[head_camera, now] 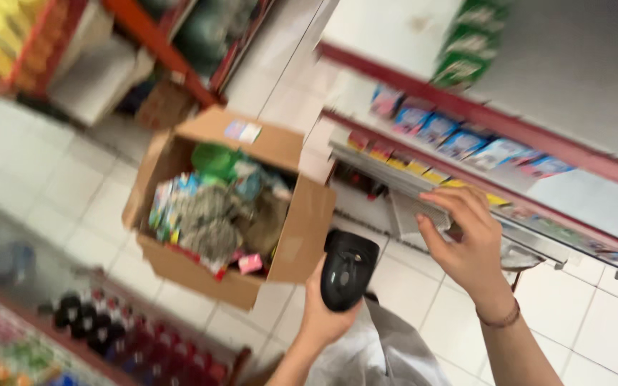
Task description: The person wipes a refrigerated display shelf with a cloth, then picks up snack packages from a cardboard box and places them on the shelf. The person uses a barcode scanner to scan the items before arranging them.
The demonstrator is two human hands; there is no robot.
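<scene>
A shop aisle with a pale tiled floor (51,193) is seen from above, tilted and blurred by motion. The left hand (323,314) is closed around the grip of a black handheld scanner (348,270), whose head is turned up and toward the right. The right hand (466,239) is raised just right of the scanner, with its fingers (452,204) curled over the front edge of a grey metal shelf (423,193); whether anything is pinched between them cannot be told. The long axis of the shelf edge runs from upper left to lower right, and a row of small yellow and red tags is carried along it, passing under the right hand. The shelf thus lies up and to the right of the scanner, and the right hand is the nearer of the 2 hands to it. A thin bracelet (503,318) is worn on the right wrist. Blue and pink packets (459,143) are lined up on the shelf above. Left of the scanner, an open cardboard box (291,250) filled with mixed packets stands on the floor. Well left of the scanner and below the box, dark-capped bottles (101,325) are ranged in rows.
</scene>
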